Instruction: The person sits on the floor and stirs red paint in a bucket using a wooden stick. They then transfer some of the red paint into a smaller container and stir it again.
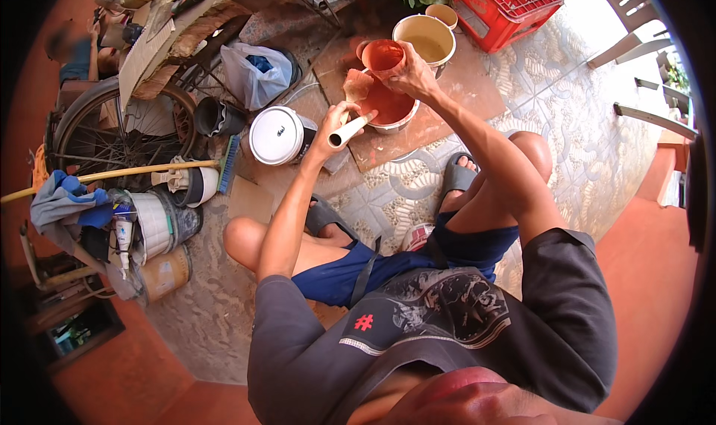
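Head view, left hand [332,132] fingers curled round pale tube [350,130], right hand [415,74] fingers gripping orange-coated cup [385,57], cup at far side of orange-smeared bucket [403,124], white lidded bucket [274,136] to left, red plastic crate [507,12] far right.

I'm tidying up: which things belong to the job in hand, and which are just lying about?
Likely in the job:
pale tube (left hand)
red-stained cup (right hand)
red-smeared bucket

Apparently just lying about:
bicycle wheel
broom
red crate
white lidded bucket

L hand [330,133] & R hand [418,77] out fwd, fingers [408,57] curled
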Available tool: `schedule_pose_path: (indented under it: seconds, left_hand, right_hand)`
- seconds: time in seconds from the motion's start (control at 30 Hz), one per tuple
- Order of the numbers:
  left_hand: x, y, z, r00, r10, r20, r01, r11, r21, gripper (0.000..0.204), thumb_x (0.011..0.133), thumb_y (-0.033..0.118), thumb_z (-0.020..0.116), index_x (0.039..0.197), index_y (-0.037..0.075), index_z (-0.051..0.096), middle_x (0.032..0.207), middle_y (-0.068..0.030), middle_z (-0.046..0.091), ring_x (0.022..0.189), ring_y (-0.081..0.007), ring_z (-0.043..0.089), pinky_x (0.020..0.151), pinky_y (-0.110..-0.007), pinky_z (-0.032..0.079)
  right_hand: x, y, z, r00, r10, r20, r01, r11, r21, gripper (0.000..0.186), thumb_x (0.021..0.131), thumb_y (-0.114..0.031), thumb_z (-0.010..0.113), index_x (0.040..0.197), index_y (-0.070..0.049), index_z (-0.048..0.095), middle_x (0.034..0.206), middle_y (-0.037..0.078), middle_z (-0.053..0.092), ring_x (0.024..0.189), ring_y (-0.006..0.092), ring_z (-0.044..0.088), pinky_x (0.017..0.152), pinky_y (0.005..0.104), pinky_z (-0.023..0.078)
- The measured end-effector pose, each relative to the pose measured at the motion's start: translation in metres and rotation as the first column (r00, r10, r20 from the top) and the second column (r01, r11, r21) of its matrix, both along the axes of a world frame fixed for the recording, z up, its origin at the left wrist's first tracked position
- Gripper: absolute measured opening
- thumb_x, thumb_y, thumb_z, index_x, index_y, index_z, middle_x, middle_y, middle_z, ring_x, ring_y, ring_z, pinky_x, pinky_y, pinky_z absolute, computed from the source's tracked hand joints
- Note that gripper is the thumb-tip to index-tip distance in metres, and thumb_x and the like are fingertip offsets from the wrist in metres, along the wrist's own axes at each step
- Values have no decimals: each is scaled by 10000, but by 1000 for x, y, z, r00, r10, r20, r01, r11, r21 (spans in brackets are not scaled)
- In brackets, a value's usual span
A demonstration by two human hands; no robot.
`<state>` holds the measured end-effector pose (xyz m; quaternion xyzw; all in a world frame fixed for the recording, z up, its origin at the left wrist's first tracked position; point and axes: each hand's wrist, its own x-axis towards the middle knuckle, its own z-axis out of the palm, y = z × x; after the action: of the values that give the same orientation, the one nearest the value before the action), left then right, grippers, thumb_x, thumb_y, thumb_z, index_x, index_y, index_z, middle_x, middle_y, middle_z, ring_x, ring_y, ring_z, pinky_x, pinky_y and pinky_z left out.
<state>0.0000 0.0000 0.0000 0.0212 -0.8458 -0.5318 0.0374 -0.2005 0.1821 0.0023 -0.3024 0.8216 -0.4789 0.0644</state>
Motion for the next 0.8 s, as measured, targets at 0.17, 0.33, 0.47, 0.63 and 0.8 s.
schedule_pose_path:
  seconds: [0.17,0.33,0.47,0.63,0.8]
  left_hand:
    - [11,6,2,981,76,176,-67,996,-57,450,798,42,810,1200,59,609,997,-89,632,920,-183,611,816,-337,501]
    - [2,17,11,942,140,305,-123,990,-76,401,829,-25,732,1194,51,586,1147,-151,635,1069,-260,636,935,-373,503]
    - [1,18,-5,979,184,90,-176,981,-86,403,911,44,672,1276,76,502,1110,-141,618,1046,-260,625,899,-385,494]
    - [1,27,-36,953,302,-27,-303,951,-58,433,936,61,665,1306,72,440,1238,-210,597,1185,-383,610,937,-440,490]
    - [8,41,-57,928,367,-62,-371,926,-75,459,938,51,644,1316,43,384,1215,-274,568,1152,-472,580,929,-493,474]
  right_hand:
    - [10,2,0,999,-4,51,4,1000,10,861,719,-419,867,1402,-91,458,1292,218,621,1222,398,596,1021,486,490]
    - [6,11,-9,998,48,50,-48,999,-7,830,713,-336,851,1404,-96,459,1321,173,616,1247,376,585,1032,482,488]
    - [13,10,-5,996,29,81,-26,999,-41,819,713,-263,831,1413,-92,443,1341,179,599,1258,377,577,1048,479,483]
    - [12,12,10,988,5,156,19,988,-155,839,720,-262,848,1420,-77,425,1352,191,593,1268,368,578,1057,463,484]
    - [14,18,23,977,-24,212,61,984,-167,874,735,-322,873,1431,-68,411,1358,171,608,1282,319,588,1055,433,491]
